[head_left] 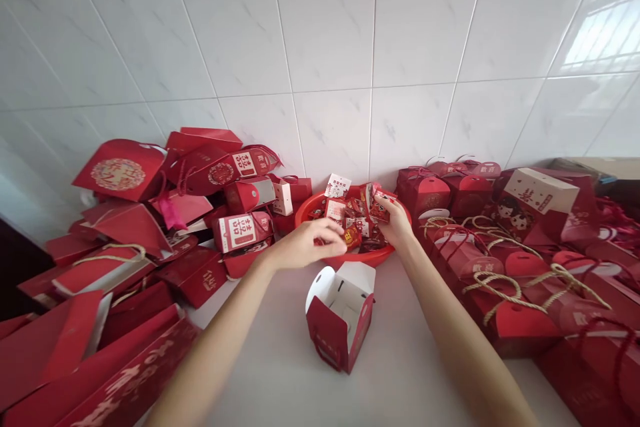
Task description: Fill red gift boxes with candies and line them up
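Observation:
Both my hands are over a round red basin that holds small red and white wrapped packets. My right hand grips a red printed packet at the basin's right side. My left hand is at the basin's front left, fingers loosely curled and apart, with nothing seen in them. Close to its fingertips lies a red and gold wrapped packet. On the table in front of the basin stands a red gift box, its flaps up, showing the white inside and no packets.
Flat and half-folded red boxes are heaped on the left. Closed red boxes with rope handles stand in rows on the right. Behind rises a white tiled wall; the pale table shows between my arms.

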`<move>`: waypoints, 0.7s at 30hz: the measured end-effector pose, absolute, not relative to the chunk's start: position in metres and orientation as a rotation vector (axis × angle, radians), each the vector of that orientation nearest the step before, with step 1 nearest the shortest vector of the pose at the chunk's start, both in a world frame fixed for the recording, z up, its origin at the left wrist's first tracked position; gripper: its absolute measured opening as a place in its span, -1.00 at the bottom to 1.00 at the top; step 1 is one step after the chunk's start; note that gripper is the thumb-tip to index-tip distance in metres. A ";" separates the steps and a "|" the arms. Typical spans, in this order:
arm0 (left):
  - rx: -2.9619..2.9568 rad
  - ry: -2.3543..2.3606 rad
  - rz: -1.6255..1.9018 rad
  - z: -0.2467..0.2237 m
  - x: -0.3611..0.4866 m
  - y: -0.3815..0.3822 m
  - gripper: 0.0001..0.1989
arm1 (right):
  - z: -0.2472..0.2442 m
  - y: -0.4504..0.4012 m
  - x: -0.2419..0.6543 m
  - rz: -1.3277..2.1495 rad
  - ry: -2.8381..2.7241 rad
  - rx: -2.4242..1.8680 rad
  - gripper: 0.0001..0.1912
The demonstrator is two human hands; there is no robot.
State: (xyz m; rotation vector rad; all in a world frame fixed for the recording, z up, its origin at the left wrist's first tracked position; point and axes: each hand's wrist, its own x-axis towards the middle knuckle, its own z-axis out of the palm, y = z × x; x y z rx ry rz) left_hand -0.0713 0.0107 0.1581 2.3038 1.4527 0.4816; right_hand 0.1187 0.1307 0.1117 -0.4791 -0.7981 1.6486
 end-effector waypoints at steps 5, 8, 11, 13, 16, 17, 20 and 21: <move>2.145 1.533 0.308 0.152 -0.078 -0.036 -0.59 | 0.144 0.089 0.125 1.772 -1.272 -0.331 -0.70; 2.115 1.552 0.157 0.154 -0.081 -0.040 -0.52 | 0.161 0.059 0.127 1.805 -1.665 -0.231 -0.70; 2.057 1.393 0.040 0.159 -0.086 -0.038 -0.48 | 0.168 0.039 0.128 1.750 -2.059 -0.184 -0.72; 1.984 1.228 0.031 0.159 -0.090 -0.036 -0.44 | 0.166 0.033 0.128 1.668 -2.290 -0.214 -0.73; 1.949 1.182 0.029 0.154 -0.097 -0.035 -0.20 | 0.159 0.032 0.128 1.448 -2.566 -0.388 -0.75; 1.958 1.222 0.006 0.152 -0.099 -0.035 -0.12 | 0.157 0.032 0.128 1.363 -2.632 -0.466 -0.76; 1.982 1.328 -0.059 0.149 -0.101 -0.035 0.03 | 0.151 0.032 0.127 1.171 -2.756 -0.602 -0.76; 1.982 1.336 -0.069 0.149 -0.101 -0.035 0.06 | 0.151 0.031 0.126 1.134 -2.783 -0.605 -0.77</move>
